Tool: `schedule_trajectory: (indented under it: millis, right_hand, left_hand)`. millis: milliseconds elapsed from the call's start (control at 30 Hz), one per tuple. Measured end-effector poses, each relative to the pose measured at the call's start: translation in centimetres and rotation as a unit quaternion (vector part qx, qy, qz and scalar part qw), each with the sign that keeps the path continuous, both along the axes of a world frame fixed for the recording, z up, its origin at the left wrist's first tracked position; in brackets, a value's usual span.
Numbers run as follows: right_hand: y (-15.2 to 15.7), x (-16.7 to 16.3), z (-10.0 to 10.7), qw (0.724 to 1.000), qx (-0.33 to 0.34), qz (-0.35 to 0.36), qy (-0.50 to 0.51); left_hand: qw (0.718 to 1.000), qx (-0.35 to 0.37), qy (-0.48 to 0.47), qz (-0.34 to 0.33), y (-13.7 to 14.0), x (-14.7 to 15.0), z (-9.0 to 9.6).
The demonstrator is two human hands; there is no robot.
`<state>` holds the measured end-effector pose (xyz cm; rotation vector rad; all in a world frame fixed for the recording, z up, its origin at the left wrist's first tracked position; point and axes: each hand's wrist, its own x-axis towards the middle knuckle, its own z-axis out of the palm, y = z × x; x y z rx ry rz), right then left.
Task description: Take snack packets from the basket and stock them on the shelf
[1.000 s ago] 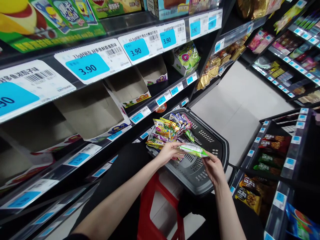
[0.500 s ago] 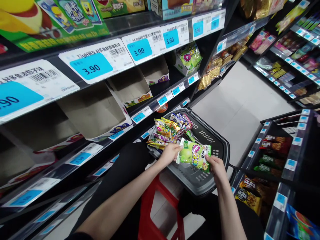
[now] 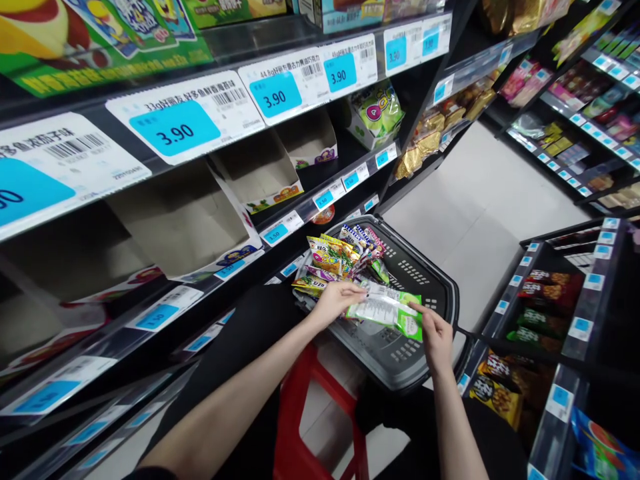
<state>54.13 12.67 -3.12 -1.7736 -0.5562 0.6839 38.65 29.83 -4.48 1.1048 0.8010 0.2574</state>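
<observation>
A green candy packet is stretched between my two hands, its pale printed back facing up. My left hand pinches its left end, and my right hand grips the right end with thumb and fingers. Below it stands a dark plastic shopping basket. Several other candy packets, yellow, purple, blue and pink, are heaped at the basket's far left side.
Shelves with cardboard display boxes run along the left. One box holds green packets. A red stool is beneath the basket, between my legs. Snack racks stand to the right, with a pale floor aisle beyond.
The green candy packet has turned over: its colourful front faced up before, and its printed back does now. Both hands stay at its ends, and the view has shifted very slightly.
</observation>
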Motion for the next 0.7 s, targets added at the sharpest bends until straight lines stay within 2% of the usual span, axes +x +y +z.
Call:
schedule_trajectory:
  millis: [67,100,167,233,300,367,400,467,533,633,700]
  right_hand:
    - [0.3,-0.4,-0.8,0.995,-0.002,-0.044,0.095]
    - [0.3,-0.5,-1.2,0.987,-0.009,-0.040,0.155]
    - [0.3,-0.8,-2.2,0.962,-0.041,0.021,0.269]
    - [0.2,-0.9,-3.3,0.943,-0.078,0.081,0.312]
    - [0.1,-0.8,-4.5,0.955,-0.128,0.096,0.249]
    - [0.3,-0.7,-5.8,0.970,-0.208,0.092,0.089]
    - [0.6,-0.7,-6.4,0.963,-0.249,0.101,-0.004]
    - [1.8,-0.8,-7.7,0.926,-0.308,0.142,-0.166]
    - [3.6,-1.0,-9.2,0.876,-0.347,0.202,-0.268]
    - [7.4,-1.2,-12.2,0.801,-0.416,0.273,-0.335]
    - [10.0,-1.7,-14.5,0.779,-0.436,0.295,-0.341]
  left_hand:
    - [0.999,0.020,0.007,-0.035,-0.5,0.1,-0.3]
    - [0.998,0.026,0.006,-0.051,-0.8,0.1,-0.4]
    - [0.995,0.054,0.007,-0.086,-1.2,0.1,-0.7]
    - [0.985,0.101,0.041,-0.134,-1.4,-0.2,-1.1]
    - [0.959,0.164,0.127,-0.195,-1.7,-0.6,-1.5]
    - [0.905,0.241,0.221,-0.271,-2.2,-1.1,-1.8]
    - [0.871,0.282,0.252,-0.313,-2.4,-1.4,-1.9]
    - [0.803,0.349,0.276,-0.396,-3.0,-1.8,-1.9]
    - [0.756,0.379,0.281,-0.454,-3.5,-2.0,-1.6]
    - [0.724,0.388,0.299,-0.486,-3.8,-2.1,-1.1]
    - [0.716,0.402,0.314,-0.477,-3.7,-2.1,-0.9]
